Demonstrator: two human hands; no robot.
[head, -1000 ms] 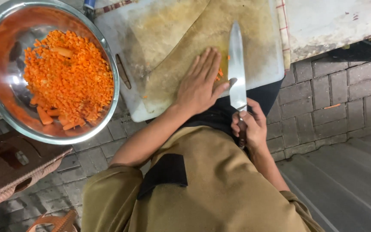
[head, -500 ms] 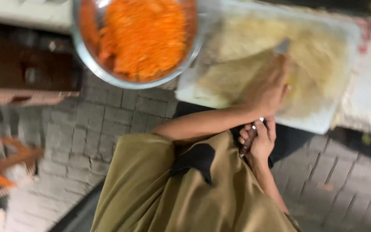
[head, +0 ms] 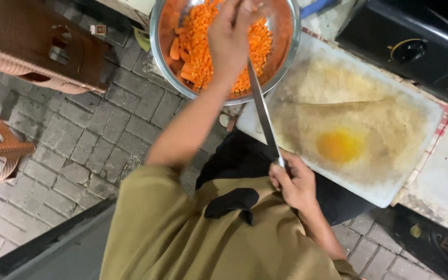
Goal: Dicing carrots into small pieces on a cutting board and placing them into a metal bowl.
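Note:
A steel bowl point(head: 161, 58) filled with chopped orange carrot point(head: 203, 41) sits at the top centre. My left hand point(head: 230, 32) reaches over the bowl, fingers down among the pieces; whether it holds any is hidden. My right hand point(head: 294, 181) grips the handle of a long knife point(head: 261, 111), whose blade runs up toward the bowl's rim. Right of the knife lies a white cutting board point(head: 390, 192), stained brown with an orange patch point(head: 340, 145) in its middle.
A brown woven stool point(head: 42, 46) stands at the upper left on the grey paved floor point(head: 79, 145). A black appliance with a knob point(head: 410, 49) is at the upper right. An orange woven object point(head: 1, 150) shows at the left edge.
My left hand left the cutting board and moved over into the bowl of carrot. The knife swung off the board to point at the bowl. The view has shifted and turned.

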